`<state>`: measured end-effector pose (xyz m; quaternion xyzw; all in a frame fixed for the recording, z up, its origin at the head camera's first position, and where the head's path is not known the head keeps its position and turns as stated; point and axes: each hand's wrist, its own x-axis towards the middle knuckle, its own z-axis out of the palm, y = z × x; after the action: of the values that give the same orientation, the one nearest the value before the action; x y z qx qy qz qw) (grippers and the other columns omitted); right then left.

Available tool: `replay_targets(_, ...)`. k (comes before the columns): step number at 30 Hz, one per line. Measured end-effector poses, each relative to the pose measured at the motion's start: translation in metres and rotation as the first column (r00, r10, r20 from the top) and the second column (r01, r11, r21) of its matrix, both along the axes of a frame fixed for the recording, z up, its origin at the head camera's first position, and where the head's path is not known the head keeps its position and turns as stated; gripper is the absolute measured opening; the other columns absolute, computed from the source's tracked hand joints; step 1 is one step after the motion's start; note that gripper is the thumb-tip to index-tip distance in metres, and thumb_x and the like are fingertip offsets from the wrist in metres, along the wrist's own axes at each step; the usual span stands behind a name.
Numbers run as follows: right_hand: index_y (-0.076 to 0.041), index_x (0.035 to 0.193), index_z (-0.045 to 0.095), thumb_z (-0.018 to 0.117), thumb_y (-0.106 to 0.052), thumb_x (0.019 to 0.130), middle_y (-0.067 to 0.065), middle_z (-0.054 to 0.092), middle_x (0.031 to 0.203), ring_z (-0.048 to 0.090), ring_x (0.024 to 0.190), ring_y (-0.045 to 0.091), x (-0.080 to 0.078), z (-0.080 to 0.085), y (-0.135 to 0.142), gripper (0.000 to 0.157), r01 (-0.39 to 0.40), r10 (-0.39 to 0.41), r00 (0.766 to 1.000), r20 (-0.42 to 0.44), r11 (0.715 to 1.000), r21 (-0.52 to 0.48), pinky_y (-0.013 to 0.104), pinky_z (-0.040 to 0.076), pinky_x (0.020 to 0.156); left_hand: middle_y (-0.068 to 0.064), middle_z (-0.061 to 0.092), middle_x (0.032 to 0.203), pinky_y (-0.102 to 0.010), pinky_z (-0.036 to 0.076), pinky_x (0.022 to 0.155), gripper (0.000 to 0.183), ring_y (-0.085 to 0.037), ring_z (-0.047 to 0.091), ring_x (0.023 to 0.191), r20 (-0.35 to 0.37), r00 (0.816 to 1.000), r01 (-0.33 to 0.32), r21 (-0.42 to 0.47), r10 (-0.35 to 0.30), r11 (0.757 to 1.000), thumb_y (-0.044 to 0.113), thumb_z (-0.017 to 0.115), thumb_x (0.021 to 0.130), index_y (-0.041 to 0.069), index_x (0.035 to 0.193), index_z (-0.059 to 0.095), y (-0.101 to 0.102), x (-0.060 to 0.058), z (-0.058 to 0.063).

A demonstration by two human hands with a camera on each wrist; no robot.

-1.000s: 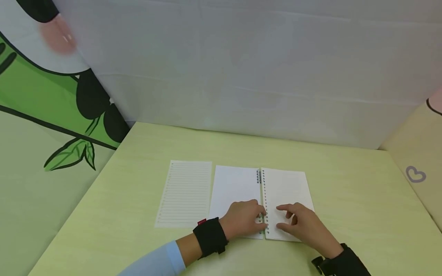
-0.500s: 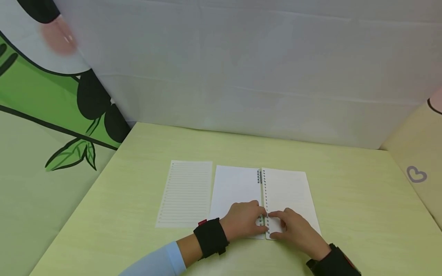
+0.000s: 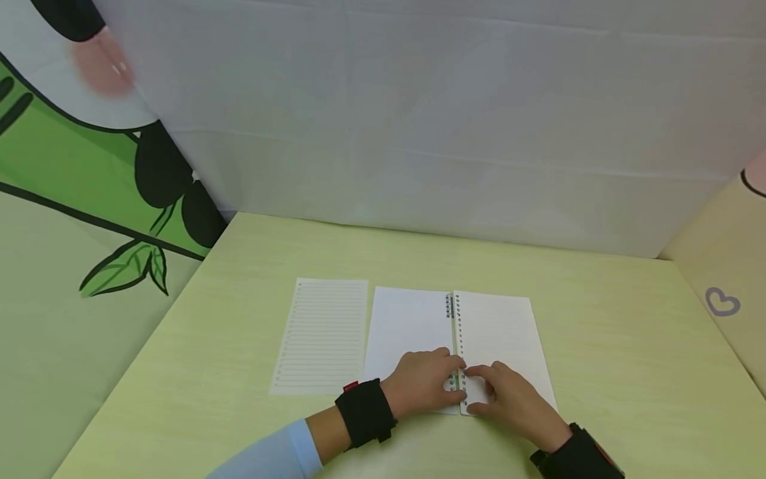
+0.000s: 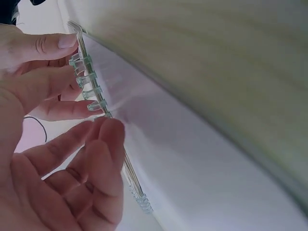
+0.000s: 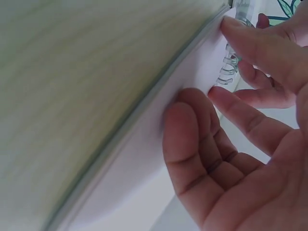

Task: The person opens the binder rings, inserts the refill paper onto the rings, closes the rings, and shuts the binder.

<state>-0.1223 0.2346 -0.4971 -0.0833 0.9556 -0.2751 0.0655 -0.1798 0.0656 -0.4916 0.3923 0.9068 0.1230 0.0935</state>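
An open loose-leaf ring notebook (image 3: 497, 326) lies flat, its white sheets parted on both sides of a clear ring binding (image 4: 90, 84). My left hand (image 3: 421, 380) is bent over the spine's near end, thumb and index finger pinching the rings. Close beside it, my right hand (image 3: 509, 399) has its thumb and index finger at the punched inner edge of the right-hand sheets (image 5: 144, 159). The other fingers (image 5: 180, 130) of that hand curl above the paper. Both hands cover part of the lower binding. Some rings show between the fingers in the left wrist view.
A loose lined sheet (image 3: 323, 332) lies left of the notebook on the pale yellow-green table (image 3: 239, 279). A white cloth (image 3: 383, 133) hangs behind the table. Cartoon-printed panels (image 3: 78, 199) stand at the left, with another panel (image 3: 730, 293) at the right.
My right hand has moved left from over the right-hand sheets to the punched edge by the binding. The left hand has stayed on the rings, its index finger shifting slightly right.
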Motion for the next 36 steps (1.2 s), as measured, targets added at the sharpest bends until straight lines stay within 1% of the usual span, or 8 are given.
replay_targets(4, -0.012, 0.105, 0.060, 0.075, -0.025, 0.065, -0.006, 0.042, 0.071, 0.036, 0.064, 0.003, 0.000, 0.003, 0.000, 0.044, -0.022, 0.022, 1.000, 0.009, 1.000, 0.005, 0.018, 0.031, 0.058, 0.007, 0.057, 0.085, -0.021, 0.035, 0.047, 0.034, -0.004, 0.050, 0.062, -0.020, 1.000, -0.008, 0.013, 0.009, 1.000, 0.042, 0.056, 0.081, 0.022, 0.108, 0.059, -0.007, -0.001, 0.000)
replay_targets(9, -0.013, 0.103, 0.061, 0.075, -0.027, 0.066, -0.006, 0.043, 0.071, 0.037, 0.064, 0.005, -0.003, 0.008, -0.002, 0.041, -0.022, 0.021, 1.000, 0.018, 0.999, 0.041, 0.018, 0.030, 0.058, 0.007, 0.057, 0.083, -0.021, 0.038, 0.051, 0.029, -0.004, 0.055, 0.068, -0.030, 0.998, -0.050, 0.026, 0.051, 0.998, 0.041, 0.055, 0.083, 0.021, 0.102, 0.062, -0.027, -0.005, 0.003)
replay_targets(16, -0.017, 0.098, 0.064, 0.071, -0.029, 0.071, -0.006, 0.047, 0.072, 0.040, 0.061, 0.006, -0.017, 0.018, -0.015, 0.031, 0.027, -0.028, 1.000, 0.013, 0.999, 0.025, 0.019, 0.032, 0.055, 0.008, 0.057, 0.081, -0.021, 0.039, 0.051, 0.025, -0.004, 0.056, 0.070, -0.040, 0.984, -0.171, 0.054, 0.173, 0.984, 0.039, 0.058, 0.081, 0.019, 0.095, 0.064, -0.064, -0.013, 0.012)
replay_targets(20, -0.018, 0.097, 0.064, 0.071, -0.028, 0.071, -0.006, 0.054, 0.080, 0.048, 0.069, 0.006, -0.026, 0.024, -0.023, 0.029, 0.043, -0.043, 0.999, -0.008, 0.999, 0.017, 0.021, 0.038, 0.059, 0.007, 0.058, 0.080, -0.020, 0.039, 0.052, 0.024, -0.005, 0.056, 0.069, -0.034, 0.971, -0.232, 0.078, 0.235, 0.969, 0.038, 0.058, 0.081, 0.018, 0.093, 0.064, -0.078, -0.019, 0.012)
replay_targets(22, -0.017, 0.097, 0.064, 0.071, -0.028, 0.072, -0.005, 0.056, 0.083, 0.051, 0.073, 0.007, -0.030, 0.027, -0.028, 0.028, 0.025, -0.024, 0.999, -0.035, 1.000, 0.011, 0.022, 0.041, 0.062, 0.006, 0.058, 0.080, -0.021, 0.039, 0.052, 0.024, -0.005, 0.056, 0.068, -0.026, 0.963, -0.264, 0.086, 0.267, 0.961, 0.037, 0.058, 0.081, 0.018, 0.094, 0.065, -0.085, -0.021, 0.013)
replay_targets(30, -0.013, 0.095, 0.066, 0.070, -0.029, 0.073, -0.002, 0.060, 0.090, 0.057, 0.084, 0.013, -0.050, 0.029, -0.062, 0.029, -0.109, 0.114, 0.978, -0.176, 0.993, 0.035, 0.028, 0.046, 0.072, 0.006, 0.058, 0.079, -0.024, 0.040, 0.054, 0.021, -0.006, 0.056, 0.069, -0.018, 0.906, -0.419, 0.098, 0.422, 0.903, 0.034, 0.061, 0.078, 0.019, 0.093, 0.065, -0.123, -0.027, 0.014)
replay_targets(33, -0.012, 0.097, 0.065, 0.069, -0.032, 0.073, -0.001, 0.060, 0.094, 0.057, 0.088, 0.013, -0.056, 0.029, -0.076, 0.032, -0.176, 0.188, 0.963, -0.192, 0.981, 0.077, 0.029, 0.046, 0.077, 0.005, 0.058, 0.079, -0.024, 0.040, 0.055, 0.021, -0.007, 0.055, 0.068, -0.020, 0.877, -0.476, 0.089, 0.480, 0.875, 0.034, 0.062, 0.077, 0.018, 0.091, 0.066, -0.139, -0.030, 0.014)
replay_targets(36, -0.011, 0.100, 0.064, 0.069, -0.032, 0.073, 0.000, 0.059, 0.098, 0.057, 0.092, 0.015, -0.062, 0.028, -0.090, 0.036, -0.254, 0.270, 0.946, -0.180, 0.961, 0.111, 0.030, 0.045, 0.079, 0.003, 0.058, 0.078, -0.026, 0.042, 0.055, 0.023, -0.009, 0.055, 0.068, -0.017, 0.837, -0.544, 0.076, 0.547, 0.836, 0.034, 0.064, 0.076, 0.016, 0.091, 0.066, -0.155, -0.034, 0.016)
